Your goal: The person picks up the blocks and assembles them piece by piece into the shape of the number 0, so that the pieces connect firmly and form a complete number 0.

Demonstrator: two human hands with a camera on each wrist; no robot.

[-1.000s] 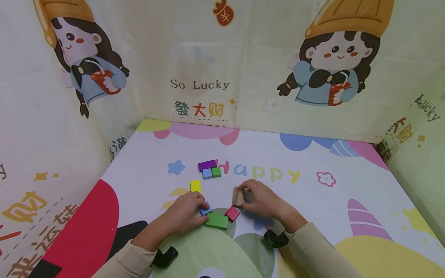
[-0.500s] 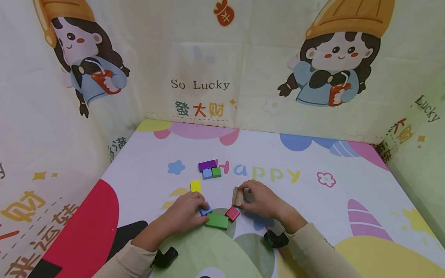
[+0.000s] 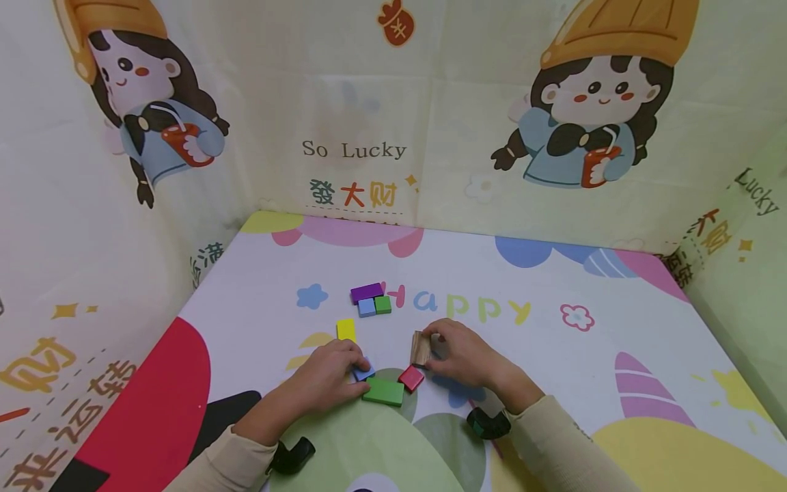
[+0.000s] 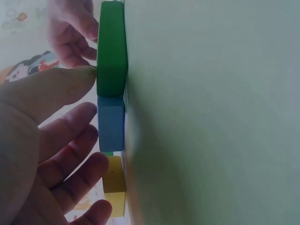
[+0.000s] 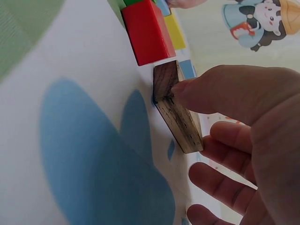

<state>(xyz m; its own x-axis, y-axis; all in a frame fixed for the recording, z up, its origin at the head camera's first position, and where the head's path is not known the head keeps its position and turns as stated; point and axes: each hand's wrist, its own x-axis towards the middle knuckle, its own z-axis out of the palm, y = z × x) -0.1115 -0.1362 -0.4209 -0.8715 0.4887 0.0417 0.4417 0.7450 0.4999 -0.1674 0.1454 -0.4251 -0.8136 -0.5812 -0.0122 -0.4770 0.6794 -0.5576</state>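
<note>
My right hand [image 3: 464,352] holds a bare wooden block [image 3: 420,348] lying on the table, thumb at its near end and index finger at its far end. A red block [image 5: 149,35] lies at the wooden block's near end. My left hand [image 3: 328,372] rests over a blue block [image 3: 364,371], which it partly hides in the head view. In the left wrist view, its thumb tip touches the long green block [image 4: 111,51], and its loosely bent fingers lie by the blue block and a yellow block [image 4: 114,183]. These blocks form a curved row opening away from me.
Beyond the row, a purple block [image 3: 366,294] lies with a small blue block [image 3: 366,307] and a small green block [image 3: 382,305] against its near side. The printed tabletop [image 3: 529,369] meets a cartoon-patterned cloth wall [image 3: 455,178] at the back and sides.
</note>
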